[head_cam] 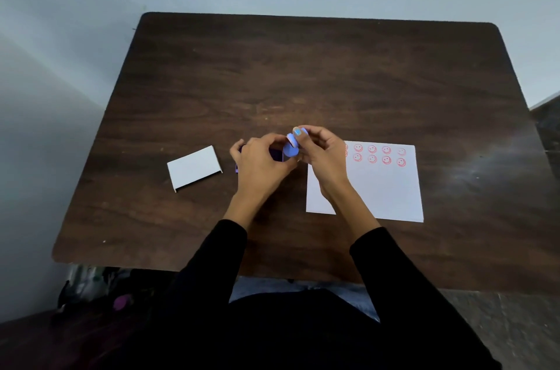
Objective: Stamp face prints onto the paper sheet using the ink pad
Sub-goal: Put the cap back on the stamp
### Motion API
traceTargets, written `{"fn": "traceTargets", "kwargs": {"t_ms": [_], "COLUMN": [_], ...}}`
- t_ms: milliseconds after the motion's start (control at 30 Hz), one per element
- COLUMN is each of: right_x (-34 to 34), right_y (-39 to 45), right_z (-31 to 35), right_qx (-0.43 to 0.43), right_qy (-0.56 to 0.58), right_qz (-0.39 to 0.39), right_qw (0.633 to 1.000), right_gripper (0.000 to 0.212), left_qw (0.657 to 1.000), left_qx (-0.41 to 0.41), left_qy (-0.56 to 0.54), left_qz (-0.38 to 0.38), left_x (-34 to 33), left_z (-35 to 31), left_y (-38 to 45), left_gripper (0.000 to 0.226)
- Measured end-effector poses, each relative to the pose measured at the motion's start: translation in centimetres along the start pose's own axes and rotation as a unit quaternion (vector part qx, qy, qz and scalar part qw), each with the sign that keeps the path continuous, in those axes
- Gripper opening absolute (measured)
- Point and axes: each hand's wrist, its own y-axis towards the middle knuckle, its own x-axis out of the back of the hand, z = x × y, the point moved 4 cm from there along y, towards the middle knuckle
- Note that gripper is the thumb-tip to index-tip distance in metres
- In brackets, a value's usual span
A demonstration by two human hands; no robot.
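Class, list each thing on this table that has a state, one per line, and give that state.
Stamp: lifted, held in right hand.
Ink pad: open, mostly hidden under left hand.
White lid: off, lying apart at left.
Paper sheet: flat, red faces along top.

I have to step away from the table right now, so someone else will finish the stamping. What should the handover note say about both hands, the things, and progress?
Right hand: pinches the round blue stamp, held above the table, between pad and sheet.
Left hand: rests over the purple ink pad, mostly covering it; grip unclear.
Paper sheet: lies right of the hands; two rows of red smiley prints run along its far edge, the leftmost partly hidden by the hand.
White lid: lies left of the pad on the table.
Left to do: the sheet's near part is still blank; keep inking and stamping.
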Motion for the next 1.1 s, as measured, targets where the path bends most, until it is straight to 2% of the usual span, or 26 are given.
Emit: {"fn": "traceTargets", "kwargs": {"t_ms": [367,633,833,1100], "right_x": [0.3,0.7,0.7,1.1], "right_y": [0.0,0.2,0.2,0.3], "right_z": [-1.1,-1.1,-1.5,-1.4], "right_qx": [-0.049,-0.060,-0.114,-0.112], "right_qy": [0.046,0.069,0.166,0.126], "right_qz": [0.020,0.044,0.064,0.064], "right_qw": [0.998,0.995,0.977,0.984], "right_gripper": [0.013,0.017,0.011,0.016], "left_qw": [0.987,0.986,0.986,0.972], "left_qx": [0.073,0.063,0.038,0.053], "left_qy": [-0.140,-0.150,-0.160,-0.225], "left_qz": [0.029,0.037,0.031,0.032], "left_x": [0.1,-0.3,-0.2,-0.4], "left_z": [0.4,0.8,0.4,0.5], "left_y": [-0.5,-0.4,-0.6,-1.0], "left_gripper": [0.026,0.035,0.038,0.040]}}
